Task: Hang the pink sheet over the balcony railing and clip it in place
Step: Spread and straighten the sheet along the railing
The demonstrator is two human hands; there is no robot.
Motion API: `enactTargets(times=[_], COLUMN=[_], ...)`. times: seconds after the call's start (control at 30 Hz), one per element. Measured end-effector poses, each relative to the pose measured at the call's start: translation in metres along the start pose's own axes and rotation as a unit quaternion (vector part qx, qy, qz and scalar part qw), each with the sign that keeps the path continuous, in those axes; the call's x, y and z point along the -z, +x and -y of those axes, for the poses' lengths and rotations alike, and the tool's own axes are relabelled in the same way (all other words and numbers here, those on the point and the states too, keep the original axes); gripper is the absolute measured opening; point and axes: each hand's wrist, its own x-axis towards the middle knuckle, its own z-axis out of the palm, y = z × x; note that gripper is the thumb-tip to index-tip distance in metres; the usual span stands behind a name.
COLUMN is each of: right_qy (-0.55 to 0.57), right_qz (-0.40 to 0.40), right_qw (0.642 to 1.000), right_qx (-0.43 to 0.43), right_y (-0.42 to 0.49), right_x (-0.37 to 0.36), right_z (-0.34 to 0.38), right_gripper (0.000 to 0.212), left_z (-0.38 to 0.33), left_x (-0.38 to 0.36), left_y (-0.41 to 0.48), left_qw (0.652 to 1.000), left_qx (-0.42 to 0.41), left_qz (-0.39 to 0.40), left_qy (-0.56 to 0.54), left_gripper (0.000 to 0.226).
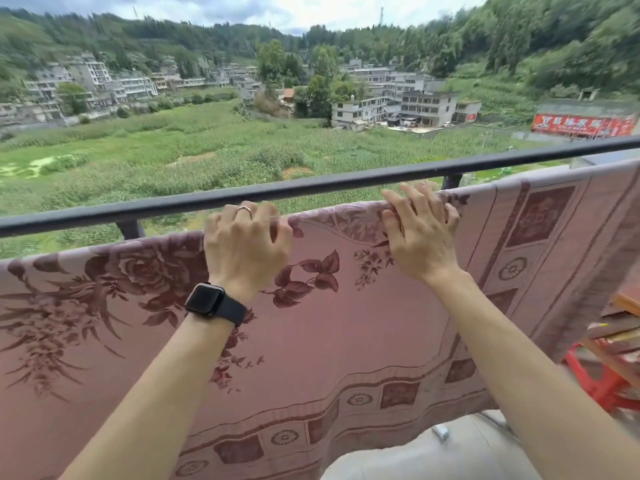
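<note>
The pink sheet (346, 317), patterned with dark red flowers and a bordered edge, hangs stretched across the view just below the black balcony railing (311, 187). My left hand (247, 245), with a ring and a black watch on the wrist, curls its fingers over the sheet's top edge. My right hand (420, 233) grips the same top edge a little to the right, fingers spread over the fold. Whatever the sheet's top edge rests on is hidden by the cloth. No clips are visible.
Black railing posts (130, 230) stand behind the sheet. A red plastic stool (595, 382) and stacked wooden boards (620, 327) sit at the lower right. A pale grey surface (450, 452) lies below the sheet. Fields and buildings spread far below beyond the rail.
</note>
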Motion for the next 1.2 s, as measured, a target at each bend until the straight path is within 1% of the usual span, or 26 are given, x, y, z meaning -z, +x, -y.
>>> enactTargets(times=[0.07,0.13,0.2,0.23,0.3,0.33,0.37,0.43,0.5,0.53,0.57,0.63,0.67,0.7,0.77,0.87,1.0,1.1,1.2], right_qy=[0.036,0.083,0.147,0.185,0.256,0.267,0.256,0.198,0.114,0.070,0.034,-0.023,-0.044,-0.062,-0.075,-0.064,-0.062,-0.074,-0.060], right_qz=[-0.011,-0.034,-0.050,-0.052,-0.043,-0.041,-0.044,-0.071,-0.104,-0.104,-0.086,-0.019,0.010,0.022,0.018,-0.010,-0.059,-0.083,-0.094], right_qw=[0.999,0.995,0.983,0.969,0.928,0.914,0.911,0.927,0.950,0.959,0.967,0.981,0.985,0.987,0.986,0.983,0.988,0.988,0.990], right_qx=[0.000,-0.032,-0.103,-0.156,-0.266,-0.304,-0.320,-0.309,-0.272,-0.252,-0.235,-0.193,-0.169,-0.150,-0.148,-0.169,-0.129,-0.106,-0.089], right_y=[-0.009,-0.017,-0.020,-0.019,-0.011,-0.007,-0.002,0.008,0.023,0.031,0.039,0.049,0.052,0.054,0.058,0.063,0.062,0.060,0.062], right_x=[0.010,0.023,0.034,0.041,0.053,0.057,0.059,0.061,0.063,0.065,0.066,0.070,0.072,0.073,0.078,0.074,0.063,0.061,0.057], right_z=[-0.008,-0.026,-0.055,-0.071,-0.104,-0.122,-0.139,-0.168,-0.196,-0.210,-0.224,-0.251,-0.264,-0.278,-0.300,-0.317,-0.325,-0.334,-0.338], right_gripper=[0.044,0.044,0.041,0.039,0.041,0.044,0.046,0.046,0.044,0.044,0.045,0.045,0.043,0.041,0.038,0.036,0.042,0.040,0.039], left_z=[-0.056,-0.100,-0.131,-0.145,-0.171,-0.184,-0.198,-0.226,-0.255,-0.269,-0.280,-0.293,-0.295,-0.294,-0.289,-0.277,-0.262,-0.264,-0.269], left_x=[-0.013,-0.026,-0.035,-0.037,-0.041,-0.044,-0.047,-0.055,-0.062,-0.065,-0.070,-0.077,-0.080,-0.081,-0.083,-0.084,-0.086,-0.087,-0.085], left_y=[0.007,0.017,0.027,0.033,0.043,0.048,0.053,0.065,0.075,0.079,0.082,0.085,0.084,0.082,0.077,0.074,0.071,0.070,0.071], left_qw=[0.997,0.993,0.990,0.989,0.986,0.984,0.982,0.978,0.972,0.970,0.967,0.965,0.966,0.969,0.971,0.975,0.978,0.980,0.987], left_qx=[-0.062,-0.094,-0.113,-0.123,-0.148,-0.160,-0.172,-0.188,-0.205,-0.214,-0.223,-0.232,-0.231,-0.229,-0.230,-0.219,-0.206,-0.196,-0.159], left_qz=[0.035,0.065,0.078,0.078,0.078,0.079,0.079,0.088,0.098,0.102,0.105,0.104,0.097,0.084,0.052,0.033,0.012,0.014,-0.007], left_qy=[-0.023,-0.040,-0.035,-0.027,-0.015,-0.012,-0.012,-0.029,-0.055,-0.061,-0.062,-0.062,-0.058,-0.050,-0.037,-0.032,-0.009,-0.009,-0.006], left_gripper=[0.036,0.038,0.040,0.041,0.042,0.042,0.042,0.040,0.037,0.035,0.033,0.032,0.033,0.035,0.038,0.041,0.052,0.051,0.049])
